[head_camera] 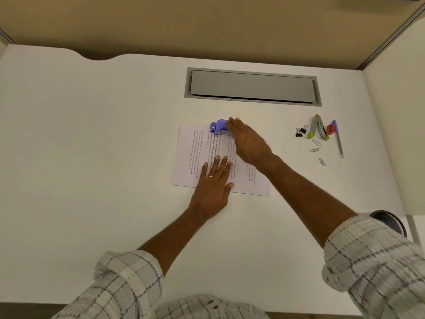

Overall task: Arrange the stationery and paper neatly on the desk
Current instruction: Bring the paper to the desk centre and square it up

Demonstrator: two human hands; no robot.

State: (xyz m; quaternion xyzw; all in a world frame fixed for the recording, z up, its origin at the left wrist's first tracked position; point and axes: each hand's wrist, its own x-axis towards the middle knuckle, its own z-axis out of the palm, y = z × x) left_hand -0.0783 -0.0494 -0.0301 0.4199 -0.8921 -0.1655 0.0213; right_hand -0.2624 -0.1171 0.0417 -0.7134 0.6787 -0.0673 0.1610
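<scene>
Desk: a white desk with a grey cable hatch set into it near the far edge, right of centre.
Paper: a printed sheet lies flat near the middle of the desk, turned sideways so the text lines run away from the person.
Punch: a purple punch sits on the far edge of the paper, partly hidden by the right hand.
Left hand: the left hand lies flat, palm down, fingers spread, across the near edge of the paper; it grips nothing. A ring shows on one finger.
Right hand: the right hand is open with fingers straight and together, reaching over the paper, its fingertips at the punch; whether they touch it I cannot tell, and it is blurred.
Right side of desk: a cluster well apart from the paper, towards the right edge, with two black binder clips, a highlighter, a stapler, a red sharpener and a pen.
Paper clips: three paper clips lie loose just nearer than that cluster.
Sleeves: checked sleeves, rolled up the forearms.
</scene>
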